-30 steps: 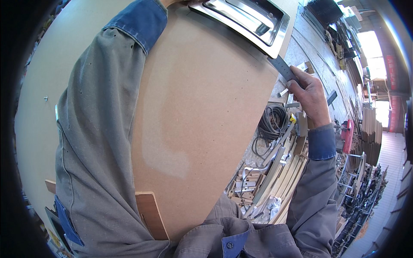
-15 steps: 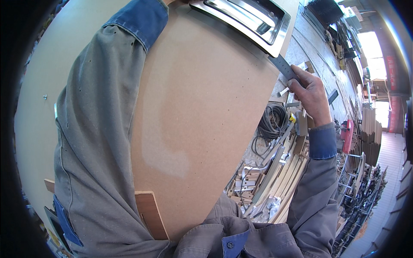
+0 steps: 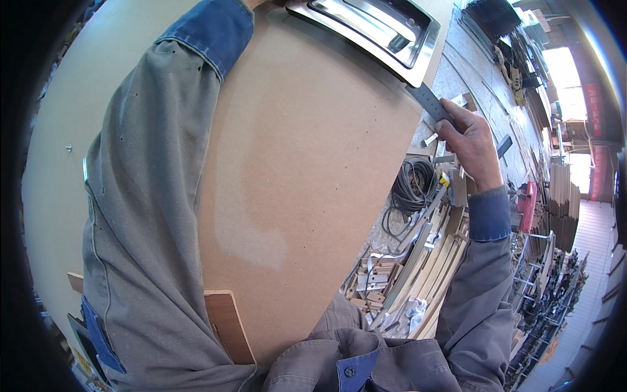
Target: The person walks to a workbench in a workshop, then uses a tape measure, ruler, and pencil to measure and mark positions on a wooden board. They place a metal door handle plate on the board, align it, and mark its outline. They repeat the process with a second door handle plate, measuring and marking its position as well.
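Note:
A shiny rectangular metal fitting with a recessed middle and a bar across it lies at the top of a brown fibreboard panel. My right hand pinches a grey steel ruler between thumb and fingers. The ruler's far end meets the fitting's lower right corner, at the panel's right edge. Only a sliver of my left hand shows at the top edge, beside the fitting's left end; its fingers are out of sight.
A brown wooden piece with a slot lies on the panel near my body. A small screw is on the left. Beyond the panel's right edge are a coiled black cable, wood strips and metal racks.
Almost nothing differs. The fitting and the ruler's end appear shifted very slightly to the left; both hands keep their places.

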Tool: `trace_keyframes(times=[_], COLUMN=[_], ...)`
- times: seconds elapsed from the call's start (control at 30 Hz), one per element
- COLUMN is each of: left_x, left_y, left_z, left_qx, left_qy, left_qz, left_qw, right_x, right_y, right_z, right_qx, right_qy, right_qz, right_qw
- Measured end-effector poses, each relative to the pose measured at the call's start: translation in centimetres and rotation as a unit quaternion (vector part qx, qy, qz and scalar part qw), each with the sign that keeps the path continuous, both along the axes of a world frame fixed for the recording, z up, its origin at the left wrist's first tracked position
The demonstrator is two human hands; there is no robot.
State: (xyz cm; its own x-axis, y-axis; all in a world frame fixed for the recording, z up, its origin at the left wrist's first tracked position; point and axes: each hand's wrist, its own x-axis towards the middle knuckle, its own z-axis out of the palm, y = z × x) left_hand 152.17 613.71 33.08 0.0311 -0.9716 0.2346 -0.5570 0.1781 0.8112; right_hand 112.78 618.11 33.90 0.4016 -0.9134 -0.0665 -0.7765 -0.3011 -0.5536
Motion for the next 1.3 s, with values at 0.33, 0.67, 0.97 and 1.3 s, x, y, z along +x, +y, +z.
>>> trace_keyframes(times=[0.33, 0.67, 0.97, 1.3], left_x=[0.6, -0.7, -1.4, 0.6], left_y=[-0.2, 0.0, -0.7, -0.1], left_z=[-0.3, 0.6, 0.3, -0.1], left_qx=[-0.002, 0.026, 0.03, -0.01], left_qy=[-0.001, 0.018, 0.051, -0.013], left_qz=[0.002, 0.002, -0.007, 0.002], left_qw=[1.0, 1.0, 0.998, 1.0], right_x=[-0.3, -0.4, -0.8, 0.4], right_y=[-0.4, 0.4, 0.0, -0.1], right_z=[-0.5, 0.0, 0.7, 1.0], right_qx=[0.011, 0.011, -0.024, -0.02], right_qy=[-0.015, -0.025, 0.014, 0.006], right_qz=[0.006, -0.013, 0.007, 0.024], right_qw=[1.0, 1.0, 1.0, 0.999])
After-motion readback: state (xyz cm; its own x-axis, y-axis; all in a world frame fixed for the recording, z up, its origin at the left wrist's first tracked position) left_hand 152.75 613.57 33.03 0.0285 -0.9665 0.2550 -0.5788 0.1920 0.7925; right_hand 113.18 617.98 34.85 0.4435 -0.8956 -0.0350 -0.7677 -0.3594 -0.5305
